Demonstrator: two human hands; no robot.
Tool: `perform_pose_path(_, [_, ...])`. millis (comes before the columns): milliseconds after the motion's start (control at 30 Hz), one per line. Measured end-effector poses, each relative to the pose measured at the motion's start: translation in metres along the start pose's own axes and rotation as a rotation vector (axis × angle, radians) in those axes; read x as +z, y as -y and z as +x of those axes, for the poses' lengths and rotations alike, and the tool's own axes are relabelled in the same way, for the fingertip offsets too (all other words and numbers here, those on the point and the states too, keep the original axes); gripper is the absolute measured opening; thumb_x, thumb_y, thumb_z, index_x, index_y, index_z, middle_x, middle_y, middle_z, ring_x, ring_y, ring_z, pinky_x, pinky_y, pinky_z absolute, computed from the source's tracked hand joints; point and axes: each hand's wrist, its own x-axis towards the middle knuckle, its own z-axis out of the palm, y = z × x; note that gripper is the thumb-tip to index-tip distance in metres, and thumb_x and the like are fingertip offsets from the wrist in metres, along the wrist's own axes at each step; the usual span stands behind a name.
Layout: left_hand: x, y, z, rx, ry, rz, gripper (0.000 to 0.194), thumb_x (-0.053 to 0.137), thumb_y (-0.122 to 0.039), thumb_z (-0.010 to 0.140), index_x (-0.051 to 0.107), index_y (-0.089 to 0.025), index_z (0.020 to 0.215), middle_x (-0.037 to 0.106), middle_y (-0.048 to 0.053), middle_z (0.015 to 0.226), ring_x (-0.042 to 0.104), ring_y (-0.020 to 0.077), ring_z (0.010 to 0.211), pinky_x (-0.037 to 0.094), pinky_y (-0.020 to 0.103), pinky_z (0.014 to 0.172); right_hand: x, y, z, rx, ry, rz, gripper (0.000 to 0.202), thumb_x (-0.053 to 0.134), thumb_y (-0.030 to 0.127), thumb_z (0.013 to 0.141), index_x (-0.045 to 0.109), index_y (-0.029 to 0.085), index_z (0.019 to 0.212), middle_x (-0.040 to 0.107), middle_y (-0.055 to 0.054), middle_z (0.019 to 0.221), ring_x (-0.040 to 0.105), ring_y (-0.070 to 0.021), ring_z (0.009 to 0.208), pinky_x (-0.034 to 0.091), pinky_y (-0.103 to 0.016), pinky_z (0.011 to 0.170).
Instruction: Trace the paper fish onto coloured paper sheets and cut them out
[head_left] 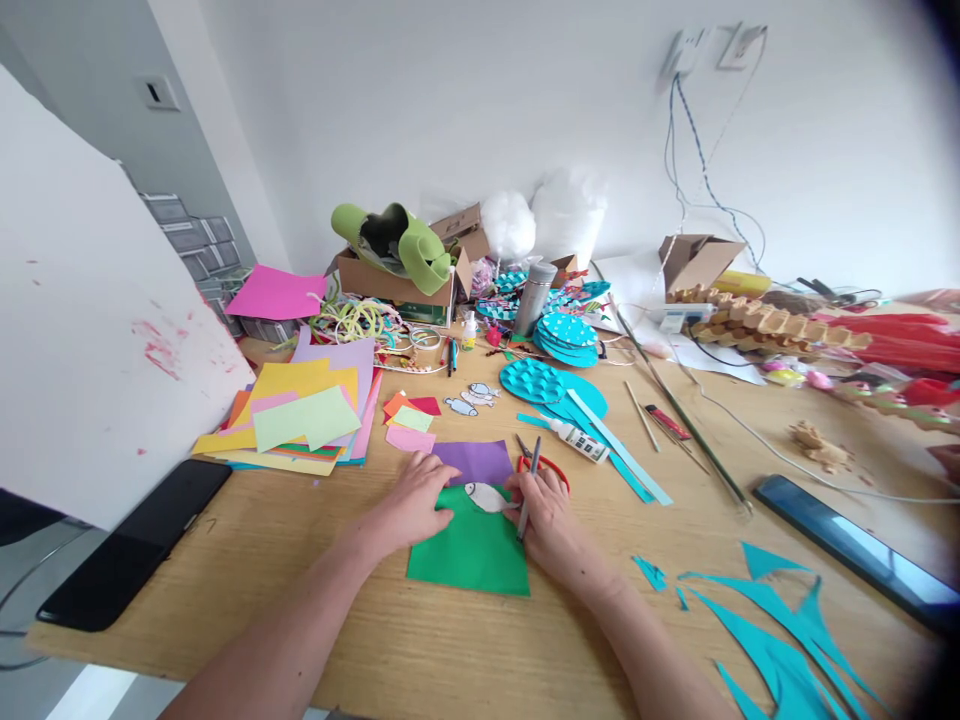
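Observation:
A green sheet of paper (471, 550) lies in front of me, with a purple sheet (480, 460) at its far edge. On the green sheet near that edge is a white paper fish (486, 497) with a drawn head. My left hand (416, 500) rests on the sheets' left side, thumb apart from the fingers, holding nothing. My right hand (546, 508) grips a grey pen (528, 500), standing tilted, while its fingertips touch the fish's tail. Just behind that hand lie red-handled scissors (551, 466), partly hidden by it.
Coloured paper sheets (300, 410) are stacked at left, near a black phone (135, 545). A glue bottle (579, 440) lies on blue strips behind the right hand. Several small paper fish (474, 398) sit farther back. Blue scraps (780, 630) and another phone (855, 545) are at right.

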Motion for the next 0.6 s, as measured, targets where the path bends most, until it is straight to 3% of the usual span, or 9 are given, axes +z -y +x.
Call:
perform_pose_path(200, [-0.0006, 0.0, -0.0003, 0.027, -0.019, -0.017, 0.028, 0.063, -0.01, 0.068, 0.061, -0.022, 0.093, 0.052, 0.004, 0.1, 0.044, 0.0239, 0.106, 0.037, 0.038, 0.094, 0.0, 0.0053, -0.0008, -0.019, 0.02, 0.063, 0.016, 0.048, 0.006, 0.084, 0.05, 0.019, 0.093, 0.061, -0.007, 0.088, 0.053, -0.0235, 0.087, 0.037, -0.037, 0.078])
perform_pose_path(367, [-0.0011, 0.001, -0.0014, 0.034, -0.052, 0.023, 0.035, 0.065, -0.013, 0.068, 0.056, -0.021, 0.1, 0.052, 0.004, 0.104, 0.042, 0.0244, 0.108, 0.036, 0.039, 0.095, -0.0027, 0.0059, -0.0008, -0.008, 0.003, 0.043, 0.012, 0.053, 0.011, 0.083, 0.05, 0.018, 0.093, 0.06, -0.008, 0.095, 0.052, -0.0245, 0.091, 0.037, -0.037, 0.079])
perform_pose_path(600, [0.0036, 0.0072, -0.0019, 0.003, -0.128, 0.135, 0.029, 0.061, -0.018, 0.072, 0.056, -0.021, 0.1, 0.052, 0.006, 0.104, 0.042, 0.0254, 0.107, 0.036, 0.039, 0.095, -0.0058, 0.0024, -0.0005, 0.008, 0.025, -0.01, 0.01, 0.054, 0.016, 0.084, 0.05, 0.019, 0.093, 0.06, -0.01, 0.095, 0.05, -0.0271, 0.094, 0.039, -0.038, 0.078])
